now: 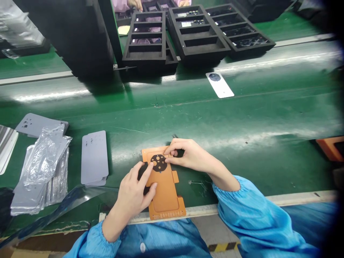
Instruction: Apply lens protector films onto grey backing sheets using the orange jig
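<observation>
An orange fixture plate [165, 195] with a shallow phone-shaped recess lies at the table's front edge. Near its top sits a round black piece [160, 167] with several holes. My left hand [135, 188] is open at the plate's left side, its index fingertip on the black piece and its thumb stretched over the plate. At the upper right of the plate, my right hand [189, 154] has curled fingers, with thumb and index tips by the piece's right edge. A thin dark tip [175, 136] shows behind that hand; whether I hold it is hidden.
Grey phone-back panels [94, 157] and plastic-wrapped panels [45, 172] lie at the left. A white panel with a dark disc [221, 86] lies farther back. Black compartment trays [200, 50] and a tall black stack [80, 39] stand beyond. Another person's hand [135, 4] is at the far side.
</observation>
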